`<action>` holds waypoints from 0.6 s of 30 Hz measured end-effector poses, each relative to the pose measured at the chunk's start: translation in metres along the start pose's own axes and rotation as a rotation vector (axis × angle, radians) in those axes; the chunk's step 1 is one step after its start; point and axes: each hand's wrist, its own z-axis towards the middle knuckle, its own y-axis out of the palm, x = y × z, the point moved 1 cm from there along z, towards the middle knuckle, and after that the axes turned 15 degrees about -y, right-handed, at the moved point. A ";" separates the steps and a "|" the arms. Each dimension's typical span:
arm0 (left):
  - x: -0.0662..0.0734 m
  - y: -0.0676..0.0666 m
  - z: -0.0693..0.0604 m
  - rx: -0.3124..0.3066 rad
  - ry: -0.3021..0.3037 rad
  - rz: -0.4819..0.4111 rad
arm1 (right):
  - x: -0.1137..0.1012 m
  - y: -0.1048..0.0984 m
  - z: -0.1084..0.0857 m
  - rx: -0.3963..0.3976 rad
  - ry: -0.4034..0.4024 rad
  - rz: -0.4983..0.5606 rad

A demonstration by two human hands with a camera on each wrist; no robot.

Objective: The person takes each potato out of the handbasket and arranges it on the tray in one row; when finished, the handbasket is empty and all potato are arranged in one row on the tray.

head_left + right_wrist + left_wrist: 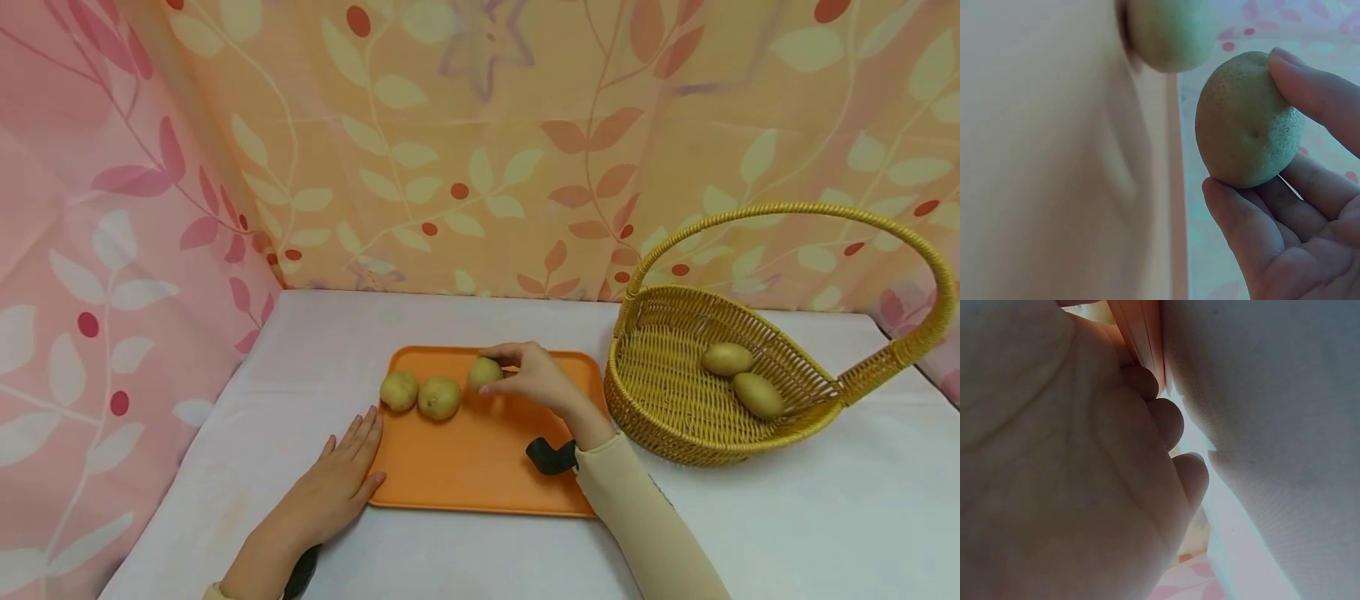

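White-clothed worktop [465,554], floral fabric [487,150] behind. Right hand [538,379] pinches a small, roundish tan potato [1247,125] between thumb and fingertips, just above the orange rectangular tray [465,467]; left hand [337,483] lies straight-fingered at the tray's left edge, gripping nothing. Potato probably light, firm, not fragile, maybe slightly slick; best hold: around its widest middle.

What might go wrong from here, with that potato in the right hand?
The held potato might slip, since the right hand only pinches it with the fingers and thumb above the tray.

It could also bump the middle potato close beside it.

The leftmost potato sits by the tray's left edge, near the left hand, so a nudge might roll it off.
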 end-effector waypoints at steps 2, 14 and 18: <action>0.000 0.000 0.000 0.001 -0.002 0.001 | 0.004 0.000 0.000 -0.012 0.001 -0.007; 0.000 0.000 0.000 0.005 -0.006 0.004 | 0.017 0.009 0.000 -0.094 0.002 -0.088; 0.000 0.000 0.000 0.009 -0.002 0.004 | 0.017 0.011 0.000 -0.112 -0.005 -0.106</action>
